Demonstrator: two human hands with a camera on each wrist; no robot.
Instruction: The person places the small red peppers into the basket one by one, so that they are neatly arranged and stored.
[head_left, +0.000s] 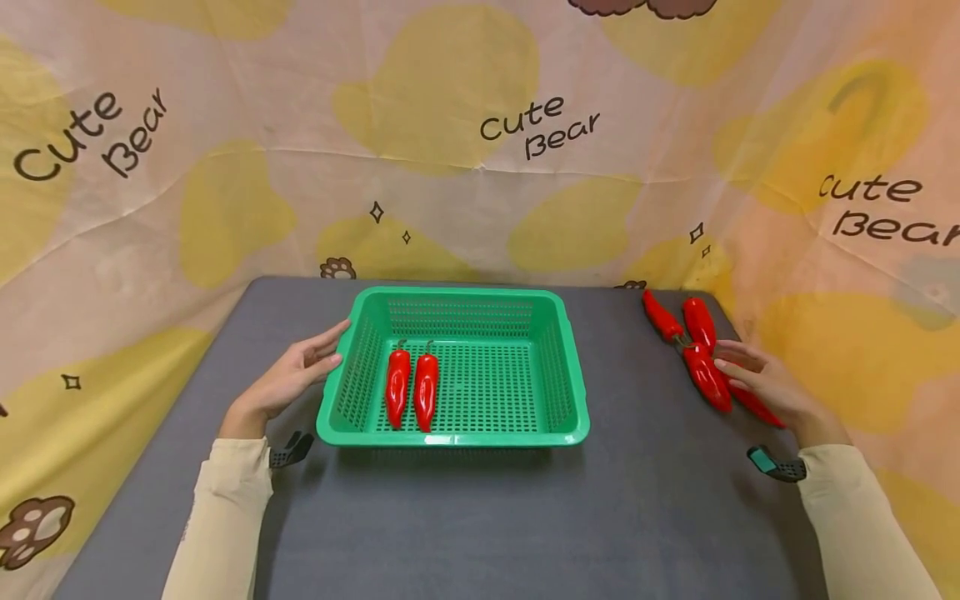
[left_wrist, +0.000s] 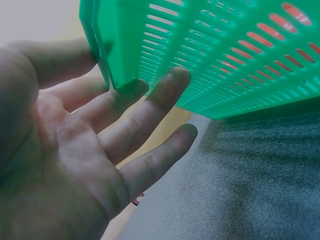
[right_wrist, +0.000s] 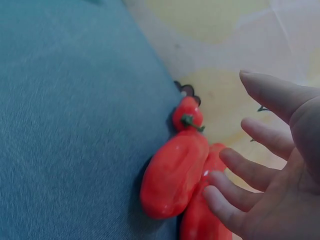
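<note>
Yellow-patched drape (head_left: 442,208) behind a grey table (head_left: 465,525). Left of centre, left hand (head_left: 285,375), fingers extended and apart, touching the rim of a green basket (head_left: 450,438). At far right, right hand (head_left: 776,390), fingers loosely spread beside a cluster of four red peppers (head_left: 707,377); contact unclear. In the basket's left half, two red peppers (head_left: 426,392), parallel, long axes nearly vertical in frame, stems up, tips down. In the cluster, nearer pair slanting toward lower right; beyond, one pointing upper left, another nearly vertical.
</note>
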